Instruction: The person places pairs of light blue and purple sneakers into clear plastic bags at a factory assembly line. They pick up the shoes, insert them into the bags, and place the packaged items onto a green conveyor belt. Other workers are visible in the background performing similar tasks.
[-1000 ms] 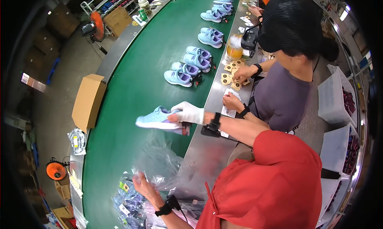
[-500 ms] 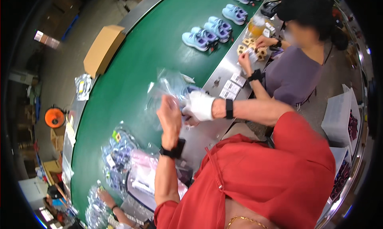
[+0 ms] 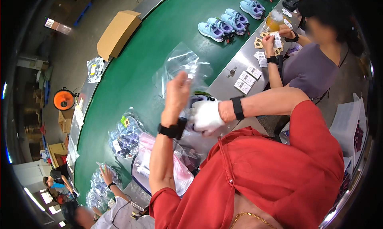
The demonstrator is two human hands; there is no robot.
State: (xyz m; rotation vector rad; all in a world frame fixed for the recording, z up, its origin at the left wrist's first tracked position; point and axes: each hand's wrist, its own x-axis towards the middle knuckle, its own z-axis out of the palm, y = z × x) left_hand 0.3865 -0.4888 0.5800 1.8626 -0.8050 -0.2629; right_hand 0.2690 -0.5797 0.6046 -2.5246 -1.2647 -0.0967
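Observation:
My bare left hand [image 3: 177, 94], with a black band at the wrist, is closed at the near edge of a clear plastic bag [image 3: 181, 65], slightly blurred. The bag spreads over the green belt beyond my fingers. Beside it, my right hand [image 3: 207, 116] in a white glove curls around a pair of shoes [image 3: 202, 96]. Most of the pair is hidden under the glove and my left wrist; a dark opening and a green bit show. Left of my forearm lie bagged shoes [image 3: 125, 135] and a stack of pink and clear plastic bags [image 3: 182, 171].
A green conveyor belt [image 3: 139, 69] runs past, with several light-blue shoes [image 3: 223, 25] farther along. A co-worker at the right handles labels [image 3: 275, 39] on the metal ledge [image 3: 231, 71]. Another person at lower left touches bagged shoes [image 3: 101, 185]. A cardboard box [image 3: 117, 35] stands across the belt.
The view has shifted, so the belt and shoes sit farther right. The bag now lies spread beyond my left hand, and the shoes sit nearer me under my gloved hand.

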